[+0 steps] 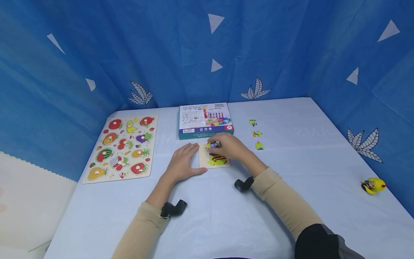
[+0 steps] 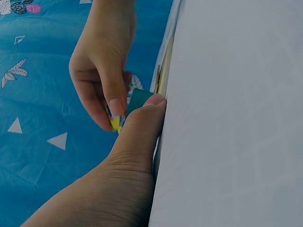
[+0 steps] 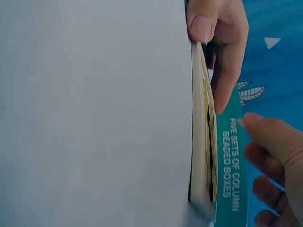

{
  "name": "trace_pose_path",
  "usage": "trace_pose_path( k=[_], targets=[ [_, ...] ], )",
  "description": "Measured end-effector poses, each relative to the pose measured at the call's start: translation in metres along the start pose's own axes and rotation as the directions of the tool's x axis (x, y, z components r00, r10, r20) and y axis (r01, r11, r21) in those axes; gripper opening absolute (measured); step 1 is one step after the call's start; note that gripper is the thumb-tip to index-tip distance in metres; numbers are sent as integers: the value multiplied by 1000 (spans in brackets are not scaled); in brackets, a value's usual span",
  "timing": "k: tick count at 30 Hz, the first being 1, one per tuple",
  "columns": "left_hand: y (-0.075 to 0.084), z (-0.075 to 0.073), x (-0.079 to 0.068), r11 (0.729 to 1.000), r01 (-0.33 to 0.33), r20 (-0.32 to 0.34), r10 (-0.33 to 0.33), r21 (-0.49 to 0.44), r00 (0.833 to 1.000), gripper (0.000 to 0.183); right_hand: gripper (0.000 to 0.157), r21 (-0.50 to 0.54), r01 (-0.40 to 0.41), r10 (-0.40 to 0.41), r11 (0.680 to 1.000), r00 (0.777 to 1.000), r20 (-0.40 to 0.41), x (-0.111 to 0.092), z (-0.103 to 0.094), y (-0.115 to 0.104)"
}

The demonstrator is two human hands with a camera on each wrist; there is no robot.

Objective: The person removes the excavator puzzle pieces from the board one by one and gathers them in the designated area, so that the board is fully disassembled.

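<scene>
A small wooden puzzle board (image 1: 203, 158) lies flat on the table, with yellow-green and dark pieces set in its lower right part. My left hand (image 1: 182, 163) rests at its left side, fingers extended along the upper corner and thumb at the lower edge. Over the board's upper part, my right hand (image 1: 229, 145) pinches a jigsaw piece (image 2: 115, 124) between thumb and fingers. In the right wrist view the board's edge (image 3: 198, 142) shows side-on, with the left thumb at its far corner. The right fingers hide part of the board.
Behind the board lies a beaded-boxes carton (image 1: 205, 120). To the right, several loose items include a jigsaw piece (image 1: 260, 145) in a column of three. A fruit peg puzzle (image 1: 123, 149) lies at the left, and a yellow toy figure (image 1: 373, 185) near the right edge.
</scene>
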State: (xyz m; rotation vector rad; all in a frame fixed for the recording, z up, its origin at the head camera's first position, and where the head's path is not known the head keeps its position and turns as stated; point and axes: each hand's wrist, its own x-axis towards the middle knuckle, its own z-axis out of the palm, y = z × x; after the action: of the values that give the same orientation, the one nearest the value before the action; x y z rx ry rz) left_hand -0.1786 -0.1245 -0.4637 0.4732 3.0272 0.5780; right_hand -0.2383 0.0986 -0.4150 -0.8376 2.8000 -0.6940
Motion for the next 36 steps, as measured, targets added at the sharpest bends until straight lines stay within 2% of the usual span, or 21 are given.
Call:
trace_pose_path(
  k=[5,9,13,19,26,31,36],
  targets=[
    [0,0,0,1000,1,4,-1,-2,1000,104,44,42,0,0,999,1000,14,-11,-19,5],
    [1,0,0,1000,2,7,-2,-15,1000,105,44,68,-33,32,997,999,8,-23,-40,20],
    [1,0,-1,1000,0,8,0,-24,1000,105,43,80,-108,110,991,994,-18,-33,-62,46],
    [-1,1,0,1000,-3,2,3,-19,1000,105,45,64,-231,235,971,971,-55,-40,-89,96],
    [-1,2,0,1000,-1,2,1,-23,1000,105,50,54,-344,346,938,937,-43,-37,-100,144],
    [-1,2,0,1000,4,6,-4,-29,1000,104,51,36,-402,403,915,914,-40,-29,-103,159],
    [0,2,0,1000,5,7,-5,-28,1000,104,49,29,-418,419,908,907,-43,-23,-105,168]
  ],
)
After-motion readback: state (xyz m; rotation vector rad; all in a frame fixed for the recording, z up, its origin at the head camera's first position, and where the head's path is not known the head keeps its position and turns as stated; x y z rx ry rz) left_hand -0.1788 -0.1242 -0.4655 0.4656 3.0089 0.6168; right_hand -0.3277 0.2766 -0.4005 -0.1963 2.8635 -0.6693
